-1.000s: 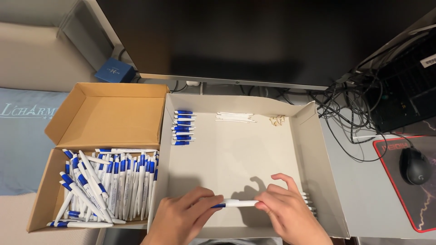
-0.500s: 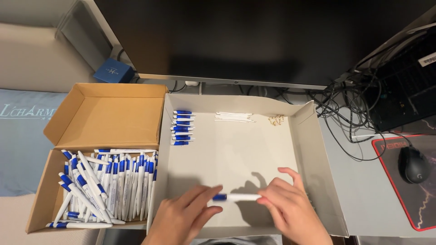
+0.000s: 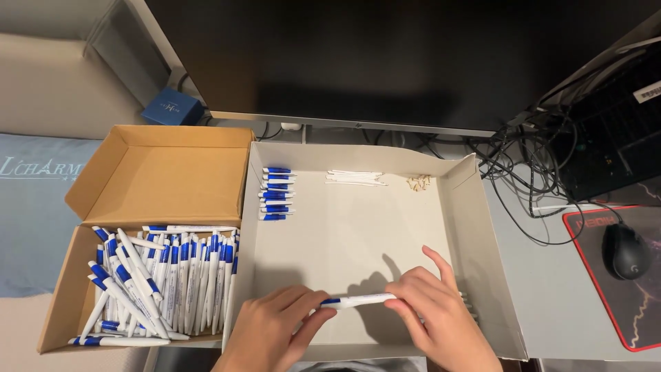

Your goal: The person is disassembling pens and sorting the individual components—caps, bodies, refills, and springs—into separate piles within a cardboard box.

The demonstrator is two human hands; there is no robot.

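From the head view, the left hand (image 3: pixel 272 331) and right hand (image 3: pixel 437 324) pinch opposite ends of a white plastic pen with a blue end (image 3: pixel 358 300), held level just above the floor of a shallow grey cardboard tray (image 3: pixel 482 275). Blue pen parts (image 3: pixel 277 193) lie in a row at the tray's far left corner. Beside it, a brown cardboard box (image 3: pixel 162 186) holds many matching pens (image 3: pixel 162 275).

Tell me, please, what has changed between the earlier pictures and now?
Little changed. The left hand and right hand keep holding the blue-and-white pen by its ends; it has moved only slightly over the grey tray. The pens in the cardboard box and the row of blue parts stayed in place.
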